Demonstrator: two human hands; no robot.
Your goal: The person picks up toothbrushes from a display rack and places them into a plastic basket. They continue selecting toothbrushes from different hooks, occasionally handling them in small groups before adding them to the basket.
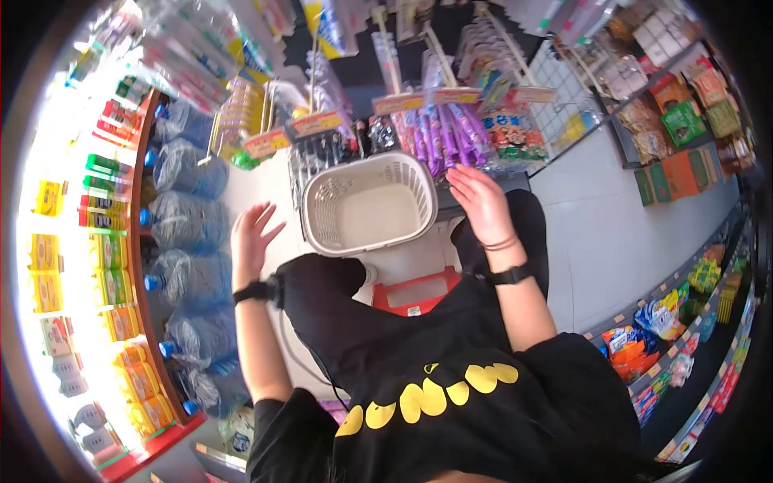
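Between my knees and the shelf stands a beige plastic basket [370, 208] with slotted sides and nothing in it. My left hand [252, 233] is raised to the left of the basket, fingers apart, holding nothing. On the other side, my right hand [483, 205] hovers right of the basket's rim with its fingers stretched out and nothing in it. Neither hand touches the basket. Just beyond my right hand lie purple packets [451, 137] on the low shelf. Dark packaged items [320, 161] sit near the basket's back left corner.
Large water bottles [189, 217] line the left side beside lit shelves of boxed goods [113, 253]. Hooks with hanging packs [241, 113] and price tags [318, 122] jut out ahead. A red stool [415, 291] is under me. Shelves of bagged goods [632, 354] stand at right.
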